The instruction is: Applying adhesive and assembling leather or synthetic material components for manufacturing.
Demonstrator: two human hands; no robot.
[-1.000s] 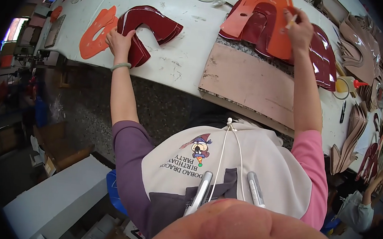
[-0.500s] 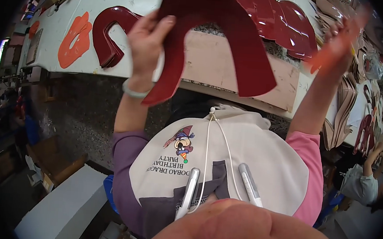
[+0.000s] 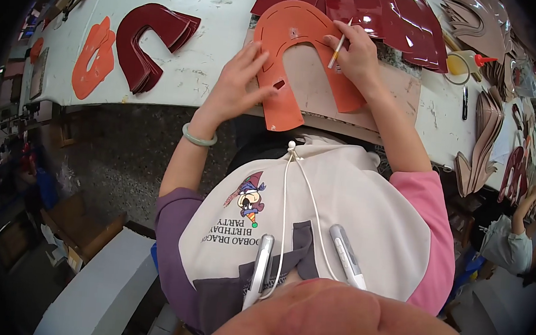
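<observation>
An orange U-shaped template [image 3: 292, 19] with slots cut in it lies in front of me at the table's near edge, its two legs toward me. Dark red shows through a slot in its left leg; most of what is beneath is hidden. My left hand [image 3: 233, 86] rests on that leg with its fingers spread. Over the right side of the curve, my right hand [image 3: 360, 56] grips a thin white and yellow pen [image 3: 338, 52], and its fingers touch the template.
A stack of dark red U-shaped pieces [image 3: 129, 38] and another orange template [image 3: 94, 59] lie left. Glossy dark red pieces [image 3: 411, 34] overlap behind. At right are a red-tipped bottle [image 3: 458, 65], a black pen [image 3: 465, 103] and beige pieces [image 3: 478, 146]. Another person [image 3: 507, 246] is far right.
The dark red U-shaped piece has left my raised left hand. My right hand has brought the orange template from the right to the middle, and a pen now shows in it.
</observation>
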